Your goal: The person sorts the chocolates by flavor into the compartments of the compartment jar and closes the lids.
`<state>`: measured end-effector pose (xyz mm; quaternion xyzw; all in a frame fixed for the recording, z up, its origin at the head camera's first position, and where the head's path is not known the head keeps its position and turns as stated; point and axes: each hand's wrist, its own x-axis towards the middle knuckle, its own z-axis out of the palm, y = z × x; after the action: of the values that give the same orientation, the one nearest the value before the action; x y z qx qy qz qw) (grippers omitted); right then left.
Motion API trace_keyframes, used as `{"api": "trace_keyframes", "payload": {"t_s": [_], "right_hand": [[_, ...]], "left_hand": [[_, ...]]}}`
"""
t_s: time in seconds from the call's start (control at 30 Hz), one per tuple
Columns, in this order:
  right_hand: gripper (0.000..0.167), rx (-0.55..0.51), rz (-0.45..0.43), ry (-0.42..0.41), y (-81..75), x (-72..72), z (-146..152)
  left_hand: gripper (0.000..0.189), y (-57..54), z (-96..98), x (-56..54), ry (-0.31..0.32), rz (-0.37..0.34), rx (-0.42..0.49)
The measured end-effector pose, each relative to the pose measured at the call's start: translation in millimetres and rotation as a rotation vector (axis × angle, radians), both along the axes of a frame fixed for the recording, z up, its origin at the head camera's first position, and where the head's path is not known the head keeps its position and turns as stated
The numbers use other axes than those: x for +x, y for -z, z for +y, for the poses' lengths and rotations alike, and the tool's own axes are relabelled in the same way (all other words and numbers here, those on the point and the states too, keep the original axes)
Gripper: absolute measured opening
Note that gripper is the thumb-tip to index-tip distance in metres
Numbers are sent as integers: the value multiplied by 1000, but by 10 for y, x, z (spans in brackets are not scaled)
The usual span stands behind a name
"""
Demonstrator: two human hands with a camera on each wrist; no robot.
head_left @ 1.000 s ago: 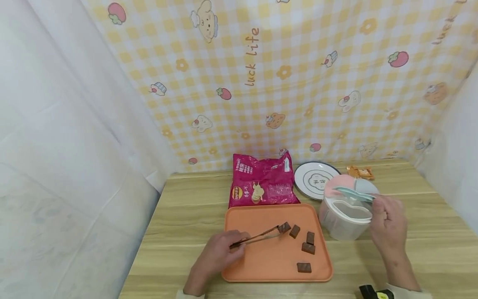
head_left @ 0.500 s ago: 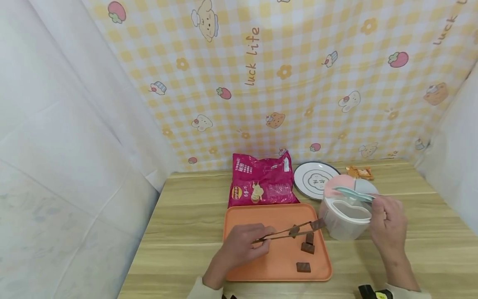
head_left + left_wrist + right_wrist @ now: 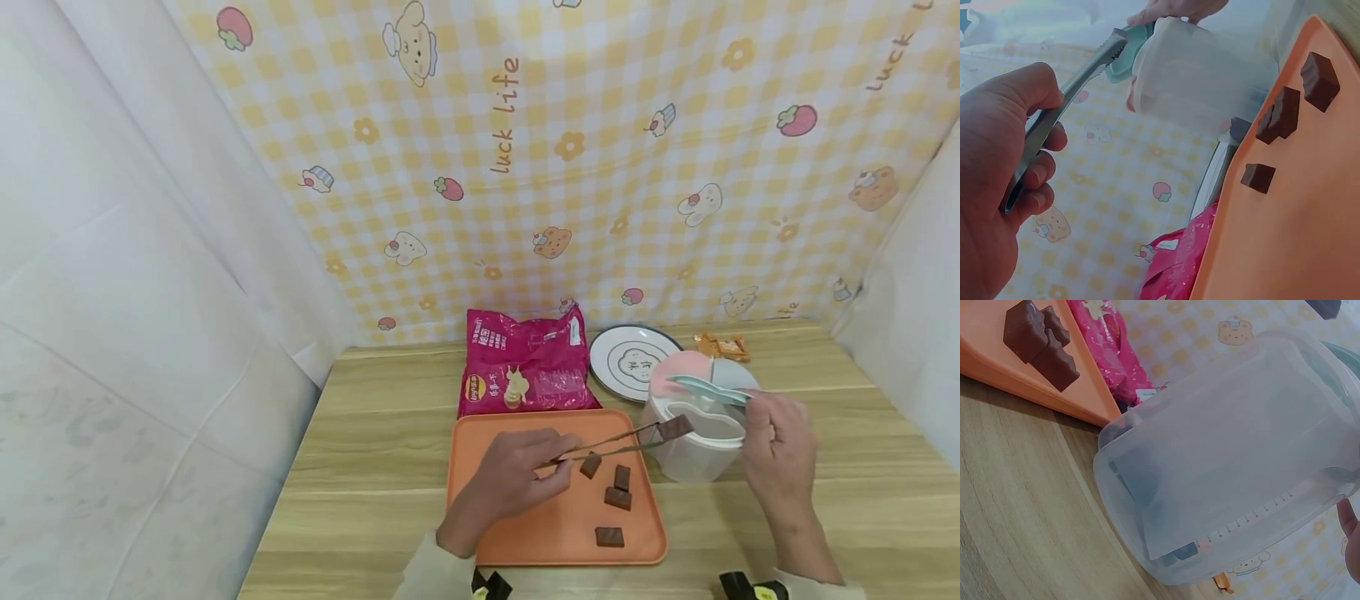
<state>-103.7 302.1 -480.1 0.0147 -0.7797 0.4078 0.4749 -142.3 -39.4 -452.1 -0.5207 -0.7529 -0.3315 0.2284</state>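
My left hand (image 3: 510, 479) grips a pair of metal tongs (image 3: 1047, 122) between thumb and fingers. At the tongs' tips is a brown chocolate piece (image 3: 677, 427), overlapping the rim of a translucent storage box (image 3: 688, 460) in the head view. My right hand (image 3: 782, 437) pinches the box's raised teal lid (image 3: 708, 388), and the compartment beneath is uncovered. Pink and pale blue lids cover other sections. Several more chocolate pieces (image 3: 610, 537) lie on an orange tray (image 3: 540, 542) under and right of the left hand. Dark shapes show through the box's bottom in the right wrist view.
Behind the tray lies a magenta chip bag (image 3: 528, 362). A white plate (image 3: 611, 371) with a dark rim stands behind the box, partly hidden by it. Orange wrapped sweets (image 3: 723, 346) lie near the back edge, by the checked cloth (image 3: 570, 192).
My left hand has moved right and upward, carrying the chocolate in the tongs from the tray to the box's opening. The right hand and the raised lid have stayed in place.
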Motion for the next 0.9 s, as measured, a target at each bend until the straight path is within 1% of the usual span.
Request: {"api": "trace_keyframes", "payload": {"t_s": [0.07, 0.2, 0.3, 0.4, 0.53, 0.63, 0.7, 0.77, 0.9], "right_hand": [[39, 4, 3, -4, 10, -5, 9], [36, 2, 39, -20, 30, -23, 13], [34, -1, 66, -25, 44, -36, 14], [34, 4, 69, -23, 54, -43, 17], [33, 5, 51, -17, 57, -42, 15], [33, 3, 40, -13, 52, -41, 14], [32, 4, 32, -13, 48, -36, 12], [31, 1, 33, -7, 44, -35, 8], [34, 3, 15, -7, 37, -15, 12]], "left_hand": [[22, 0, 47, -26, 8, -10, 10], [22, 3, 149, -69, 25, -14, 28], [24, 1, 232, -94, 28, -6, 31], [27, 12, 314, -114, 38, -23, 49], [30, 30, 396, -122, 39, -33, 56], [30, 45, 434, -119, 19, -12, 26], [31, 63, 448, -114, 9, -10, 2], [31, 83, 452, -110, 5, -26, -16], [31, 109, 449, -104, 18, -91, -28]]}}
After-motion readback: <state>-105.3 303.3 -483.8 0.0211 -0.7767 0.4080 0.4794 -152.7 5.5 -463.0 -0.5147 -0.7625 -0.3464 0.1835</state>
